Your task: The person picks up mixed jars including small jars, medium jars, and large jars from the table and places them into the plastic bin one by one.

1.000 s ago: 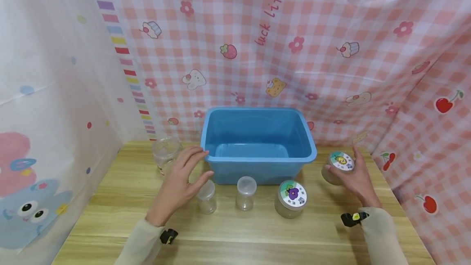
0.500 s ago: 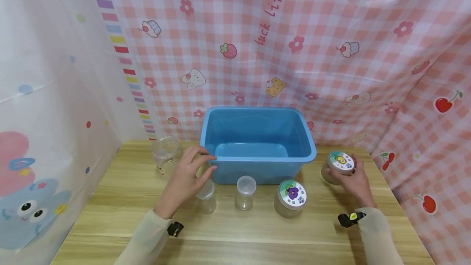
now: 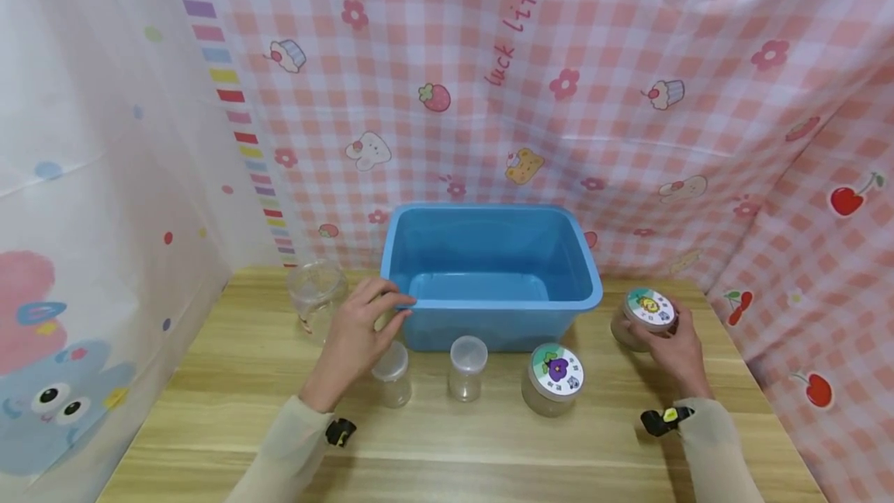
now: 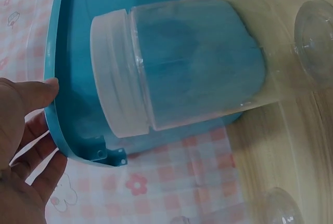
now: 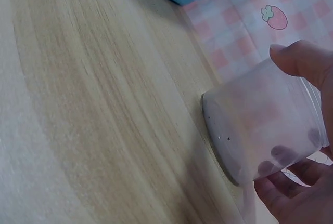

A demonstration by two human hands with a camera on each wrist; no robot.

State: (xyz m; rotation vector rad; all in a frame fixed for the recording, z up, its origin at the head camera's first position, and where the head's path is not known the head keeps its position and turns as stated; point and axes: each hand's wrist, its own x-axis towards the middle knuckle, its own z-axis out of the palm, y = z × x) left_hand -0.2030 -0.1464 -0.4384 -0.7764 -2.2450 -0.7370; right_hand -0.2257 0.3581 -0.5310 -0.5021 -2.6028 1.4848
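My left hand (image 3: pixel 352 336) is at the front left corner of a blue plastic bin (image 3: pixel 482 328). In the left wrist view, thumb and fingers pinch the bin's rim (image 4: pixel 50 52) from both sides. My right hand (image 3: pixel 680 352) grips a clear jar (image 3: pixel 632 334) whose round lid carries a yellow flower label. The right wrist view has the thumb on one side of this jar (image 5: pixel 260 125) and fingers around the other; its base is on the table. Just below the left hand stands a small clear jar with a frosted lid (image 3: pixel 393 363).
A second small frosted-lid jar (image 3: pixel 467 369) and a jar with a purple flower lid (image 3: pixel 554 379) stand before the bin on the wooden table (image 3: pixel 503 460). A wider clear jar (image 3: pixel 316 289) is at the back left. Patterned cloth (image 3: pixel 475 138) hangs behind.
My left hand has shifted slightly right along the bin's rim and its thumb has closed in. The right hand's fingers have settled around the yellow-flower jar, which stays in place.
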